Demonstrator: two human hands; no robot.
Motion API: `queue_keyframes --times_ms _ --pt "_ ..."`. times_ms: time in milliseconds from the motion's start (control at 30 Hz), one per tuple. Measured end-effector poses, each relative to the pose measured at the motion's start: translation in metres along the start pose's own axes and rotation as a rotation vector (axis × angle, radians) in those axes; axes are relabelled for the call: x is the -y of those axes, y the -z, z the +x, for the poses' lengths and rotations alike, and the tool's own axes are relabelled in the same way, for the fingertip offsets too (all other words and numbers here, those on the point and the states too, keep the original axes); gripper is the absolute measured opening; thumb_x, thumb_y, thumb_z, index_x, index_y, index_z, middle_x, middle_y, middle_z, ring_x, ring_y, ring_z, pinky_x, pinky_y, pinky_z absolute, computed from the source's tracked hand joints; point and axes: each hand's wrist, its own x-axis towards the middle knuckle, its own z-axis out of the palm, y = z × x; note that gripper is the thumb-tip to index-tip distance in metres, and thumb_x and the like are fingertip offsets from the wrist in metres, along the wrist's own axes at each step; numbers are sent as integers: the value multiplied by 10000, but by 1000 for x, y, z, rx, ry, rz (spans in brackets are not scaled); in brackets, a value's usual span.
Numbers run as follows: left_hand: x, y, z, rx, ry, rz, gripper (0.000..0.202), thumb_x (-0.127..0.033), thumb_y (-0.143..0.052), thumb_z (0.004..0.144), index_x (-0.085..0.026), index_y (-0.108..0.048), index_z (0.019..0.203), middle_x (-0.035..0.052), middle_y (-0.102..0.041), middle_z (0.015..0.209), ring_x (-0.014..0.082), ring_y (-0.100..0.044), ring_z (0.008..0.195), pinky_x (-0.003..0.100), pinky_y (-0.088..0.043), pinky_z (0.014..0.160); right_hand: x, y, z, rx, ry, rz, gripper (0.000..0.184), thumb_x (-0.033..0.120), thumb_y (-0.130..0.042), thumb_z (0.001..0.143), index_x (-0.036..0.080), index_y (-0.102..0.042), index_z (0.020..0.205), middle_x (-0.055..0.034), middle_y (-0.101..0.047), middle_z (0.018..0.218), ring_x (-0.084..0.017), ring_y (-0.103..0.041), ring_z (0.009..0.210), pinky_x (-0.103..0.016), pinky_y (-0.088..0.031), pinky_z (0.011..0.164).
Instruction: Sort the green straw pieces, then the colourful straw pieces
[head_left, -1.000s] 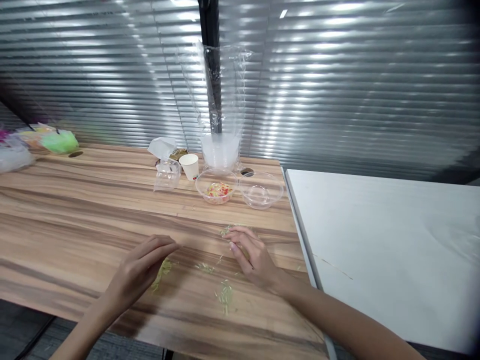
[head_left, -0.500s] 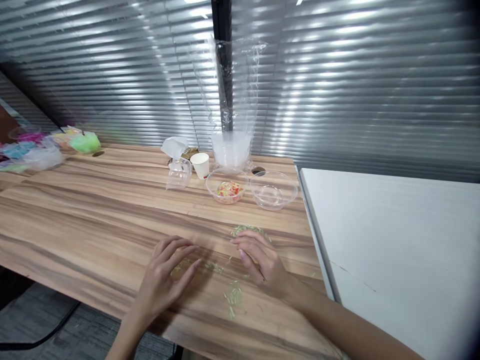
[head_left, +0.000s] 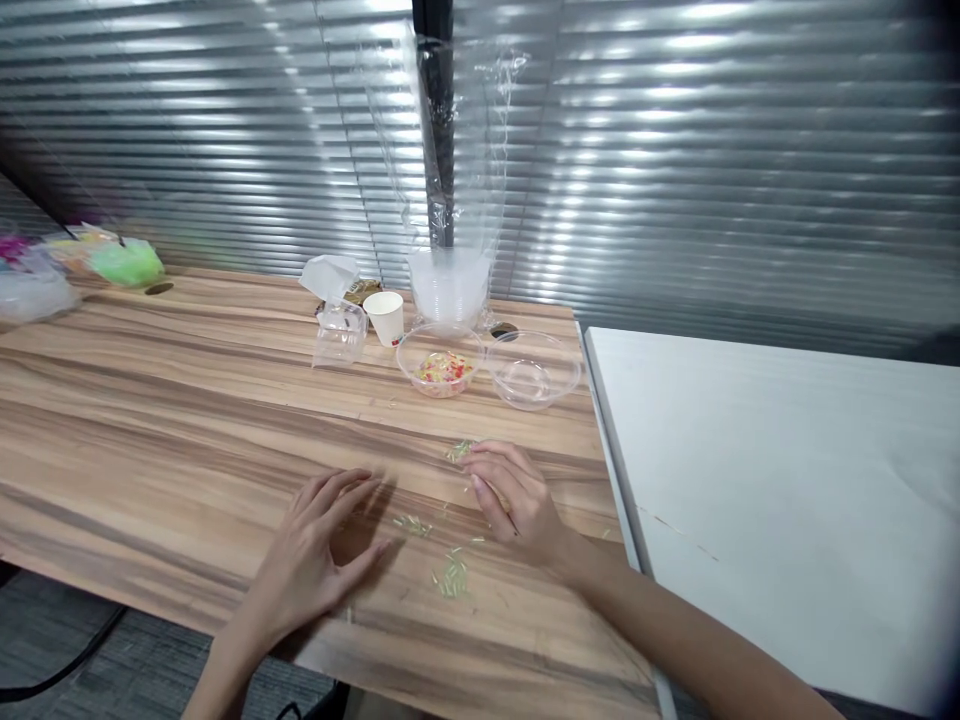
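Small pale green tube-shaped pieces [head_left: 452, 576] lie in loose clusters on the wooden table [head_left: 187, 420]. My left hand [head_left: 319, 545] is open, thumb apart from its fingers, to the left of a small middle cluster [head_left: 412, 525]. Nothing shows in it. My right hand [head_left: 517, 495] rests with bent fingers over the right part of a farther cluster [head_left: 459, 450]; its thumb stands apart from the fingers. Part of that cluster is hidden under the hand. Beyond the hands stand a clear bowl [head_left: 441, 390] of red and yellow bits [head_left: 445, 367] and a second clear bowl [head_left: 529, 392].
Behind the bowls are a paper cup [head_left: 385, 318], a clear plastic container [head_left: 341, 335] and a tall plastic bag [head_left: 451, 285] of stacked bowls. Coloured bags [head_left: 126, 262] sit at the far left. A white tabletop [head_left: 772, 480] adjoins on the right.
The view has shifted slightly right. My left hand has moved a little back from the middle cluster. My right hand covers more of the farther cluster.
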Motion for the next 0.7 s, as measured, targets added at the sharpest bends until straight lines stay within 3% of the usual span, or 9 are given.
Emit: queue_keyframes --times_ms 133,267,500,700 --pt "-4 -8 -1 27 4 -27 592 -428 -589 902 -244 -397 1431 97 -505 1404 281 -490 1272 459 -416 1057 -5 1 2 -1 -95 -12 210 116 -461 940 185 -641 1026 -68 -715 914 -216 -627 964 -395 -538 852" --pt "-7 -10 -20 9 -19 -16 561 -347 -484 969 -284 -292 1493 78 -457 1462 270 -434 1338 505 -300 1138 -6 2 3 -6 -150 5 205 153 -447 960 187 -642 1014 -75 -700 924 -210 -626 960 -380 -538 854" --pt "-1 -1 -76 -64 185 8 692 -425 -465 955 -207 -169 1541 140 -303 1545 340 -323 1400 537 -355 1092 -5 -1 1 42 -215 27 218 202 -430 977 195 -646 1006 -76 -695 936 -213 -622 975 -391 -533 866" --pt "10 9 -89 -4 265 0 791 -493 -482 934 -227 -66 1553 144 -231 1571 363 -254 1417 590 -293 1093 -5 -2 1 20 -245 57 200 211 -437 979 194 -635 989 -74 -693 921 -208 -624 940 -380 -539 834"
